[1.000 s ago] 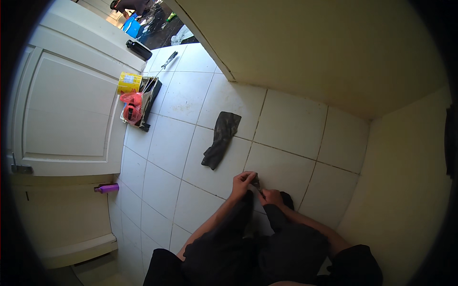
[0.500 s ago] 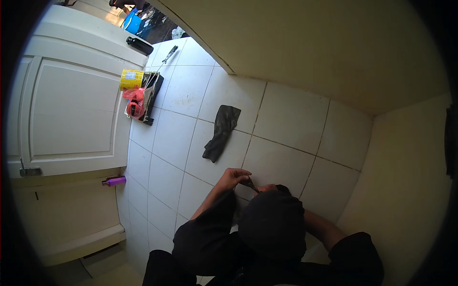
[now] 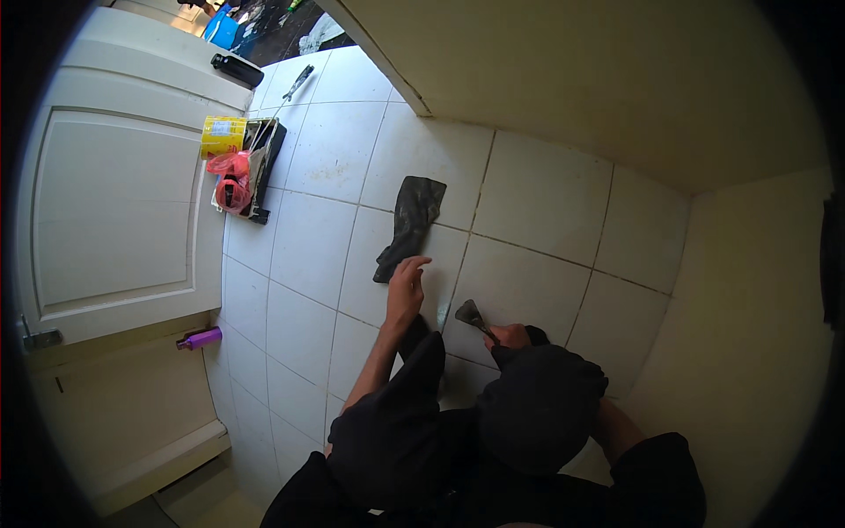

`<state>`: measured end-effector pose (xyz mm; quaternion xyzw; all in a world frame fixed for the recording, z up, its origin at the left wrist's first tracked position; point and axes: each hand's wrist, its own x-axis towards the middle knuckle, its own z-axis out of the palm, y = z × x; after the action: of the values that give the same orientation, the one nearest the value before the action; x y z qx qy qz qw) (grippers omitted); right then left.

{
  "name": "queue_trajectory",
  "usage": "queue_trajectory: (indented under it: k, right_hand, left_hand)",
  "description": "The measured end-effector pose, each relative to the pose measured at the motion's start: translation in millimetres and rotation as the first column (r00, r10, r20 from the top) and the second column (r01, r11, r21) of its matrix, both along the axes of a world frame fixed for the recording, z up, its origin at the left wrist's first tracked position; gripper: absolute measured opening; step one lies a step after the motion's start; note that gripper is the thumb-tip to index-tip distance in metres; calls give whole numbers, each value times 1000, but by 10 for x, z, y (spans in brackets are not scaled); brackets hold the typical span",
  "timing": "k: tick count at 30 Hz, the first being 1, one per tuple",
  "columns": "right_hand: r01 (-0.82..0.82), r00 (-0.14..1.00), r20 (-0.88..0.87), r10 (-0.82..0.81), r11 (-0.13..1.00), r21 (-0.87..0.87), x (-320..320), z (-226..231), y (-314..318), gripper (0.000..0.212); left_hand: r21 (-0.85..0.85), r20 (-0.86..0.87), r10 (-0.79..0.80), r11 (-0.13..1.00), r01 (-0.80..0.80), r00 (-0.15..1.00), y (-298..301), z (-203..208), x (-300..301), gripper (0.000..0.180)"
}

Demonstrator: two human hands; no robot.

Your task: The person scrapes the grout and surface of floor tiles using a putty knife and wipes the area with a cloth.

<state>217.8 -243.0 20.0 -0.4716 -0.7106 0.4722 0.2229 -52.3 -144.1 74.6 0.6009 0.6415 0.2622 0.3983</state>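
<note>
My right hand (image 3: 509, 337) grips a small scraper (image 3: 469, 312) with a flared, dull blade that points away and to the left, above the tiles. Part of that hand is hidden behind my dark-clad knee. Beyond my knees, my left hand (image 3: 406, 286) reaches out at the near end of a crumpled dark grey cloth (image 3: 414, 216). Its fingers are stretched and hold nothing that shows; whether they touch the cloth I cannot tell. The cloth lies lengthwise on the white tiled floor (image 3: 528, 273).
By the white panelled door (image 3: 123, 198) stand a black paint tray (image 3: 264, 172), a yellow container (image 3: 224, 138) and a red plastic bag (image 3: 231, 180). A roller handle (image 3: 299, 83), a black bottle (image 3: 238, 69) and a purple bottle (image 3: 200, 338) lie nearby. A beige wall (image 3: 748, 290) bounds the right.
My left hand has left the scraper's blade and moved forward and left to the cloth's near end. The scraper stays in my right hand, its blade now in fuller view.
</note>
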Motion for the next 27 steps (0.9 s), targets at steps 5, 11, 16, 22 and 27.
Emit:
queue_trajectory:
  k: [5,11,16,22,27]
  right_hand:
    - [38,999,18,-40,995,87,-70,69,-10,20]
    - [-16,974,225,-15,991,136,-134,111,53,21]
    - [172,895,391,-214,975,141,-153,40,41,22]
    - [573,809,178,-560,820,-22,-623,-139,297,21]
    - [496,836,-86,-542,813,-305,-1010,150,887,28]
  left_hand:
    - [279,-564,213,958,-58,798,357,74,-275,68]
    - [-15,-373,-103,994,105,922,560,-330,-621,66]
    - [-403,211,57,915,34,976,422,-162,-660,52]
    - [-689,678,624,724,39,388,-201,-118,-1212,43]
    - [-667,745,667,741,77,26,-503,-145,-1380,64]
